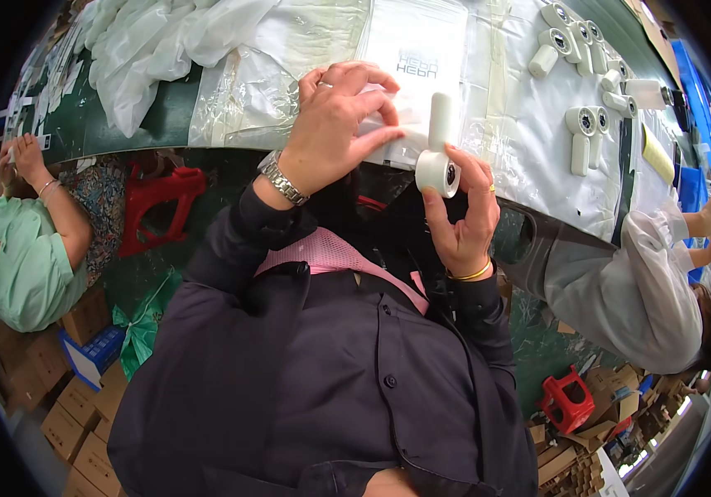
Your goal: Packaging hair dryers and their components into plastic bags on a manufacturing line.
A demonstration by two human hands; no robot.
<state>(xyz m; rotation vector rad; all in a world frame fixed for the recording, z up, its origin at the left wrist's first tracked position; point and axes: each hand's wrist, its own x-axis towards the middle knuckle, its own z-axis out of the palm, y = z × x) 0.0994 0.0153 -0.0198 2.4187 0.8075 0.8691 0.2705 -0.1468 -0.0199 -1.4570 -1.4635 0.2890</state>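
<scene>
Okay, I've got the right hand (468, 219) clamped on a small white fan (436, 157), thumb and finger at its round head (430, 176), just on the near side of the bag stack (421, 29); the left hand (330, 124) curls apart by that stack's left edge, pinching something or not, I can't tell. I'd grip lightly, off the dark centre (452, 173). Crumpled sheeting (140, 58) crowds left of the stack; more white fans (580, 137) lie to its right.

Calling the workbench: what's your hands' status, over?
Right hand gripping white round-headed device. Left hand curled beside it, grip unclear. Flat white packaging lies just beyond.
</scene>
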